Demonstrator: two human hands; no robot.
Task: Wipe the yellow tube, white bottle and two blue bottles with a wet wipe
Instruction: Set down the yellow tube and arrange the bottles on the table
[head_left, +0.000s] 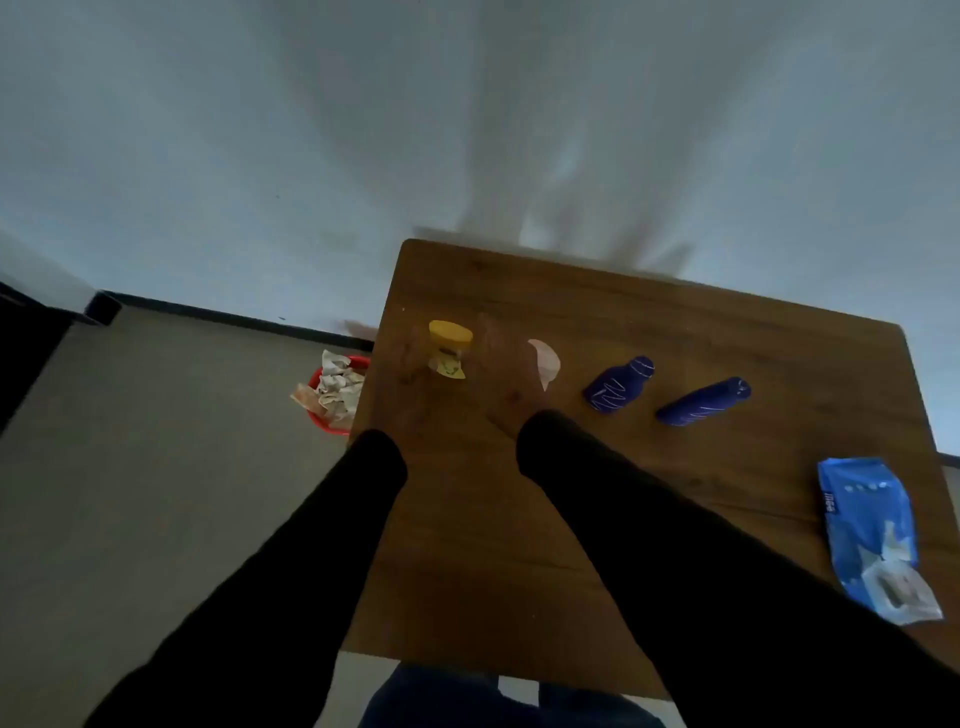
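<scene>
Wooden table (675, 467) holds yellow tube (449, 349), white bottle (545, 361), two blue bottles (618, 385) (704, 401) in a far row. Left hand (415, 384), right hand (511, 374) blurred near tube; finger state unclear. Wipe pack (867, 530) right. No wipe visible in hand; progress unclear.

Both my hands are smeared by motion blur: my left hand (415, 384) and my right hand (511, 374) show only as faint shapes near the far left corner of the table (675, 332), so I cannot tell how my fingers lie or whether they hold anything. My right hand covers part of the white bottle (545, 364), and the blur hides the lower part of the yellow tube (450, 343). The red bin (332, 415) on the floor is partly cut off behind the table's left edge, and the print on the blue wipe pack (867, 525) by the right edge is too small to read.
</scene>
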